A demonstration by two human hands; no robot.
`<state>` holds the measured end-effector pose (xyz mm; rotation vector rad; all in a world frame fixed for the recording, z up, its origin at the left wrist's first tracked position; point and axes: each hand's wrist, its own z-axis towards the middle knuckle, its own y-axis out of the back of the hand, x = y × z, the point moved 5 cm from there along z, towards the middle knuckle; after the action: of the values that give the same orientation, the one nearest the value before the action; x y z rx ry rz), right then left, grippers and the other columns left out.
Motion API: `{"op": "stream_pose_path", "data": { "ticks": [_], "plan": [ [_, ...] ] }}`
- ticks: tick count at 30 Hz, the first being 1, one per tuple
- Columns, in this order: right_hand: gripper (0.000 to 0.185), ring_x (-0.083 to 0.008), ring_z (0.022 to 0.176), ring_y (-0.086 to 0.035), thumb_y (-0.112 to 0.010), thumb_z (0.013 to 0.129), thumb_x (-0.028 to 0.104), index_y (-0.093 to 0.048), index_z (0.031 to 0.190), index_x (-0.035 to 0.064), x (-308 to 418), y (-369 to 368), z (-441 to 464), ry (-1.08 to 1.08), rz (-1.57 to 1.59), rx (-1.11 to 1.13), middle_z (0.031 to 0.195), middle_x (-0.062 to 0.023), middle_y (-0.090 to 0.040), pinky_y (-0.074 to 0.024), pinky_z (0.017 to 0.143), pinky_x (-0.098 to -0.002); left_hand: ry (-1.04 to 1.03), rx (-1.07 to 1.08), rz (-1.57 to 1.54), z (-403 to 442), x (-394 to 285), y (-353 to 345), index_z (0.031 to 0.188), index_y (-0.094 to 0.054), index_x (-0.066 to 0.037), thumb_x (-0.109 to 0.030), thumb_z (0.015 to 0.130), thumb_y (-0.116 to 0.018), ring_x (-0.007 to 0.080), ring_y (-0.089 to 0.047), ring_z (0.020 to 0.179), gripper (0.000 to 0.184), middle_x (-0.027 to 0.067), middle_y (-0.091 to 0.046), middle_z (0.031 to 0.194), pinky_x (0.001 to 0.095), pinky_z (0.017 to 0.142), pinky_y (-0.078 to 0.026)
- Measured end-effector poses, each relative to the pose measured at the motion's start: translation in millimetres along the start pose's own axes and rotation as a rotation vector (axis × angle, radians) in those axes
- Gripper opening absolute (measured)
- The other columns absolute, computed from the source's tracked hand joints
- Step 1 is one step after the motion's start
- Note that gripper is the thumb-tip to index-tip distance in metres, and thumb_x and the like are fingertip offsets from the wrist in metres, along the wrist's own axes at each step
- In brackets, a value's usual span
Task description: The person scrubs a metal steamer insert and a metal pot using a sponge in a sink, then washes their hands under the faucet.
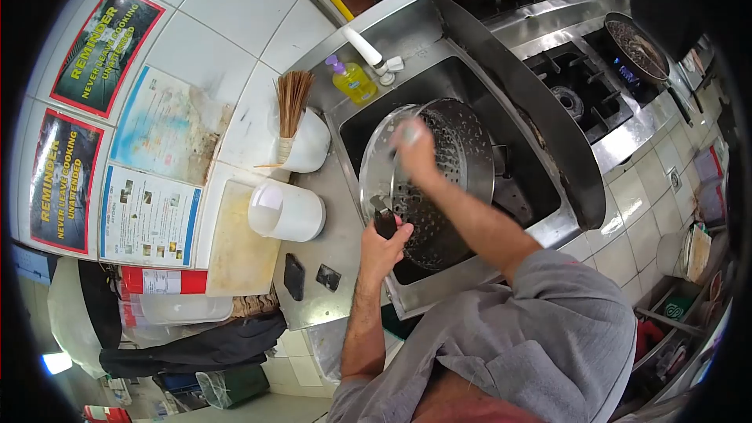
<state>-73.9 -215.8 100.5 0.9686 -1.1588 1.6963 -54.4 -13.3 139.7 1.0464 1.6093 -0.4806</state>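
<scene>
A large round metal steamer pan (479, 137) with a perforated base rests tilted in the sink (517, 247), wet and spotted with white foam. My left hand (382, 252) is wrapped around the pan's black handle (385, 223) at the near left side. Inside the rim, my right hand (417, 153) is closed and pressed toward the pan's wall. A pale thing (409, 133) shows at its fingers, but motion blur hides what it is.
A yellow soap bottle (354, 82) and a white faucet (363, 47) stand behind the sink. To the left are a stick brush (293, 102) in a white container and a white bucket (288, 210). A pan (636, 47) sits over a lit burner at right.
</scene>
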Motion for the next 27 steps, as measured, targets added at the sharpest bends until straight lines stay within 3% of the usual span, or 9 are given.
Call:
{"op": "stream_pose_path", "data": {
  "ticks": [2, 4, 8, 12, 16, 18, 20, 22, 27],
  "plan": [
    [0.008, -0.0179, 0.068, -0.057, -0.06, 0.071, 0.002, -0.052, 0.074, 0.004, -60, 43, 76, -0.218, -0.118, -0.342, 0.069, -0.0084, -0.057, -0.0456, 0.059, -0.0298, -0.024, -0.032, 0.029, -7, 5, -1, 0.088, -0.053, -0.003, -0.017, 0.073, -0.071, 0.0058, -0.045, 0.044, 0.027, 0.0002, -0.052, 0.064, 0.0212, 0.037, -0.037],
    [0.014, -0.0205, 0.063, -0.059, -0.058, 0.07, 0.002, -0.055, 0.083, -0.0009, -125, 82, 108, -0.674, 0.312, -0.61, 0.08, -0.0119, -0.06, -0.0469, 0.054, -0.0336, -0.022, -0.044, 0.031, -13, 5, 0, 0.088, -0.052, -0.003, -0.014, 0.074, -0.07, 0.0062, -0.044, 0.043, 0.026, 0.0007, -0.052, 0.064, 0.0214, 0.036, -0.036],
    [0.031, -0.0232, 0.063, -0.06, -0.058, 0.069, 0.001, -0.054, 0.098, -0.0051, -123, 82, 113, -0.72, 0.383, -0.75, 0.09, -0.0142, -0.059, -0.05, 0.057, -0.0369, -0.052, 0.0, 0.033, -16, 12, -4, 0.09, -0.051, -0.001, -0.008, 0.074, -0.07, 0.0076, -0.045, 0.043, 0.025, 0.0019, -0.052, 0.066, 0.0221, 0.036, -0.034],
    [0.009, -0.0181, 0.052, -0.052, -0.054, 0.066, -0.005, -0.05, 0.069, 0.0026, -74, 64, 122, -0.595, 0.47, -0.558, 0.06, -0.0064, -0.05, -0.041, 0.044, -0.0347, -0.116, 0.009, 0.084, -32, 49, -12, 0.093, -0.05, -0.002, -0.011, 0.075, -0.07, 0.0088, -0.048, 0.049, 0.028, 0.0027, -0.055, 0.071, 0.0224, 0.043, -0.039],
    [0.009, -0.0136, 0.058, -0.05, -0.054, 0.07, -0.003, -0.052, 0.074, 0.0042, -34, 21, 124, -0.402, 0.566, -0.327, 0.068, -0.0029, -0.052, -0.0404, 0.05, -0.0304, -0.292, -0.04, -0.163, -29, 84, -15, 0.096, -0.05, -0.003, -0.019, 0.081, -0.065, 0.0094, -0.051, 0.06, 0.027, 0.0037, -0.056, 0.079, 0.0232, 0.054, -0.043],
    [0.012, -0.013, 0.06, -0.05, -0.054, 0.07, -0.004, -0.051, 0.077, 0.0048, -1, 7, 101, -0.333, 0.459, -0.267, 0.068, -0.002, -0.051, -0.0407, 0.053, -0.03, -0.354, -0.308, 0.379, -29, 89, -2, 0.097, -0.049, -0.002, -0.029, 0.08, -0.067, 0.0135, -0.054, 0.066, 0.035, 0.0051, -0.056, 0.074, 0.0261, 0.06, -0.044],
    [0.014, -0.0109, 0.062, -0.048, -0.056, 0.071, -0.004, -0.05, 0.08, 0.0052, 17, -4, 67, -0.218, 0.359, -0.158, 0.07, 0.0007, -0.051, -0.0409, 0.056, -0.0284, -0.224, -0.371, 0.122, -17, 105, 7, 0.097, -0.05, -0.003, -0.035, 0.079, -0.066, 0.0217, -0.056, 0.064, 0.04, 0.0088, -0.057, 0.073, 0.0327, 0.061, -0.045],
    [0.015, -0.0102, 0.062, -0.047, -0.059, 0.071, -0.002, -0.05, 0.08, 0.0057, 0, -10, 24, -0.108, 0.173, -0.038, 0.067, -0.0004, -0.05, -0.0415, 0.058, -0.0276, -0.193, -0.551, 0.63, -9, 75, 10, 0.097, -0.051, -0.003, -0.035, 0.078, -0.066, 0.0266, -0.056, 0.064, 0.04, 0.01, -0.056, 0.072, 0.0368, 0.062, -0.045],
    [0.012, -0.0256, 0.074, -0.056, -0.059, 0.07, 0.0, -0.052, 0.078, 0.0036, -1, 0, -62, 0.159, -0.096, 0.256, 0.077, -0.0117, -0.053, -0.044, 0.067, -0.0322, -0.443, -0.447, 0.91, 49, 82, -18, 0.082, -0.046, -0.003, -0.018, 0.076, -0.062, 0.039, -0.057, 0.064, 0.022, 0.0179, -0.057, 0.071, 0.0455, 0.054, -0.045]
  ]
}}
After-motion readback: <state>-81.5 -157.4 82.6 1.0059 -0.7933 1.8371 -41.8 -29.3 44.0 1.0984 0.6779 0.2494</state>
